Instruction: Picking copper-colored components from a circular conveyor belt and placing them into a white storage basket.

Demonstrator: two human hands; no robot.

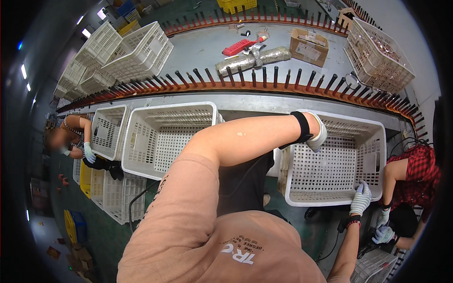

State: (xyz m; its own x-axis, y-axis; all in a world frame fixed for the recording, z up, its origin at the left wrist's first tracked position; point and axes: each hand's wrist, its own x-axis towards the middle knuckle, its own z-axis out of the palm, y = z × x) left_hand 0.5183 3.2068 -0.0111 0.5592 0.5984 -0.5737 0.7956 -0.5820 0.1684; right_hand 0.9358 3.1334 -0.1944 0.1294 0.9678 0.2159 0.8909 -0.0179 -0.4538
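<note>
An empty white perforated plastic crate (325,200) sits at right, below the conveyor's near side. My left arm reaches across to its far left corner. There my left hand (318,134), in a striped knit glove, is curled over the rim, its fingers partly hidden. At the crate's near right corner my right hand (361,198), gloved the same way, grips the rim with its fingertips showing inside. Another white crate (172,113), also empty, stands to the left, partly behind my left arm.
A conveyor chain with upright dark pins (264,78) curves beyond the crates. Behind it lie a red brush (238,47), a wrapped roll (273,55) and a cardboard box (309,46). Co-workers sit at left (75,132) and right (408,179). White crates (146,49) stack at far left.
</note>
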